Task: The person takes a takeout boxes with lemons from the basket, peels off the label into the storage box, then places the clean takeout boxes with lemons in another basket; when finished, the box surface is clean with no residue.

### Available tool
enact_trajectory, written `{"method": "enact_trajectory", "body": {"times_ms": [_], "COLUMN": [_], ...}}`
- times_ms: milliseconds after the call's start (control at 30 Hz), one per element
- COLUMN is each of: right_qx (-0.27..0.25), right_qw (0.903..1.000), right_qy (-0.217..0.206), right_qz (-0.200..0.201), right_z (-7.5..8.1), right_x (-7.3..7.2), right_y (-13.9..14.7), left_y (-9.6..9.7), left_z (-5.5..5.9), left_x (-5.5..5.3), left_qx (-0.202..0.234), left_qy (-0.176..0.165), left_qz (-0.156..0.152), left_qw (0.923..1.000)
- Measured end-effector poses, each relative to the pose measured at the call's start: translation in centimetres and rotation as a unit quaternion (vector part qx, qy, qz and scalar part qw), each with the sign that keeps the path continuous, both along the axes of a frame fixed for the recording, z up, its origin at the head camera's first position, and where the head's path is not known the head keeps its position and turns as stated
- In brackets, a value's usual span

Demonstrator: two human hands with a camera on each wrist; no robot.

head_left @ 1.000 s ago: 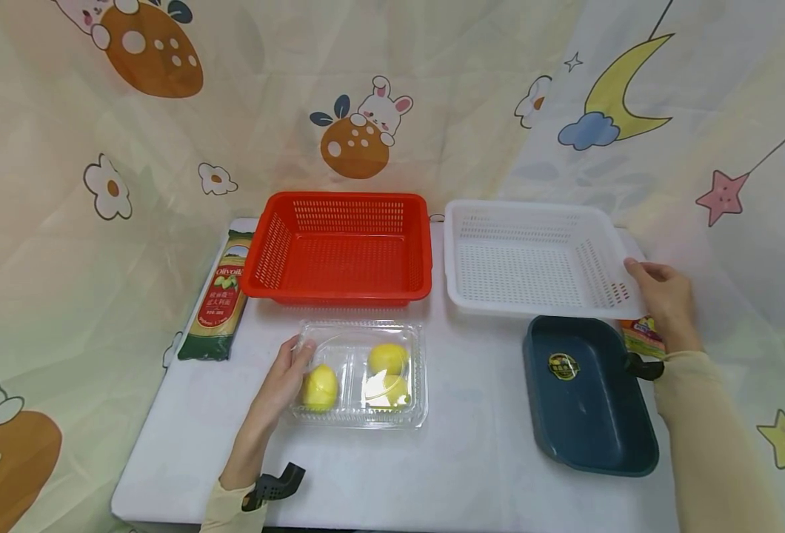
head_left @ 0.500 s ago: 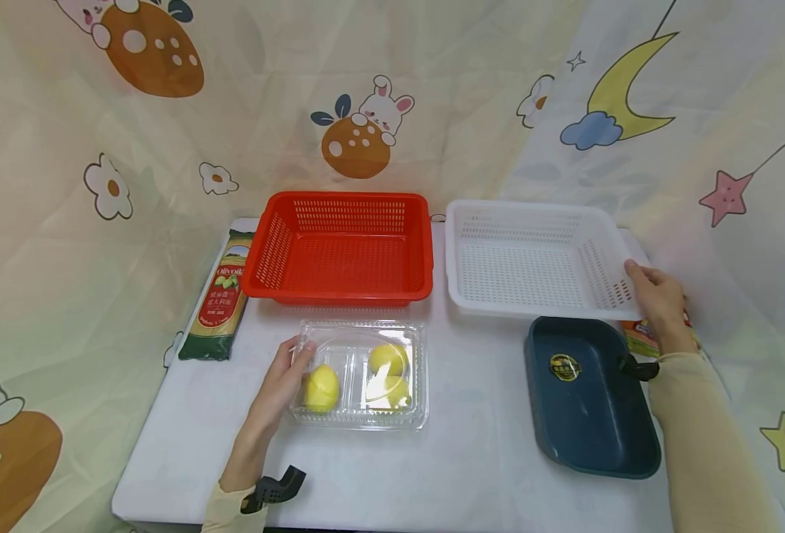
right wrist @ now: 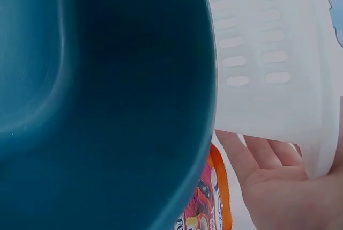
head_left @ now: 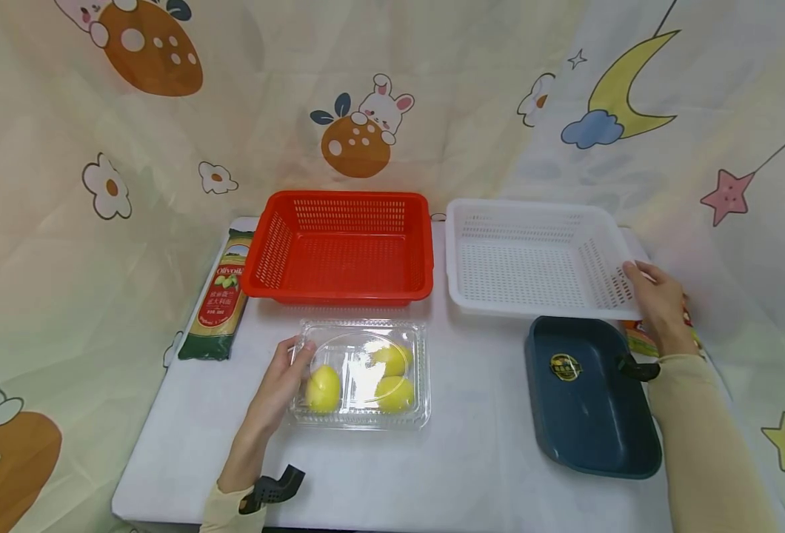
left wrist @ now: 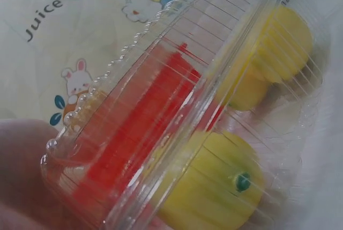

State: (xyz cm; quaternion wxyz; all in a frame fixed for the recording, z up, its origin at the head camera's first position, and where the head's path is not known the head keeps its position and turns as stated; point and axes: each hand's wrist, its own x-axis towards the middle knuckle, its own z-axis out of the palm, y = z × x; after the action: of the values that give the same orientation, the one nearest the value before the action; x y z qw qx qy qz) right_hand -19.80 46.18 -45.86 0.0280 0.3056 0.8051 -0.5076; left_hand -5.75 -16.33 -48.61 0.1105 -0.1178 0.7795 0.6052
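My left hand (head_left: 287,377) grips the left edge of a clear plastic clamshell box (head_left: 366,423) near the middle of the table. Inside it, one lemon (head_left: 323,389) lies on the left and two more lemons (head_left: 395,394) on the right; the left wrist view shows them through the ribbed wall. At the right, my right hand (head_left: 660,305) holds the right rim of a white perforated basket (head_left: 532,296). In the right wrist view, the fingers (right wrist: 262,155) pass under that basket's rim, with the thumb mostly out of sight.
A red basket (head_left: 335,297) stands behind the clamshell box. Beside it on the left lies a pasta packet (head_left: 215,303). A dark blue tub (head_left: 592,414) sits below the white basket, and a colourful packet (head_left: 640,339) is partly hidden beneath my right hand.
My right hand has shifted slightly left and stays on the white basket's rim. The glare on the clamshell's lid has moved left, showing the right-hand lemons more clearly. My left hand keeps its place.
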Motion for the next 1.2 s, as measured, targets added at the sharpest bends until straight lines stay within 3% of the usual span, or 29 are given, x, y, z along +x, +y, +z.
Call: {"method": "enact_trajectory", "body": {"times_ms": [833,1200], "right_qx": [0.004,0.009], "right_qw": [0.9999,0.9998], "right_qy": [0.010,0.017], "right_qz": [-0.010,-0.003], "right_z": [-0.1,0.0], "right_x": [-0.2,0.0], "right_y": [0.0,-0.2], "left_y": [1.2,2.6], "left_z": [0.4,0.7], "left_x": [-0.2,-0.5], "left_qx": [-0.011,0.009], "left_qy": [-0.019,0.003], "left_qz": [-0.013,-0.028], "left_qw": [0.9997,0.9996]}}
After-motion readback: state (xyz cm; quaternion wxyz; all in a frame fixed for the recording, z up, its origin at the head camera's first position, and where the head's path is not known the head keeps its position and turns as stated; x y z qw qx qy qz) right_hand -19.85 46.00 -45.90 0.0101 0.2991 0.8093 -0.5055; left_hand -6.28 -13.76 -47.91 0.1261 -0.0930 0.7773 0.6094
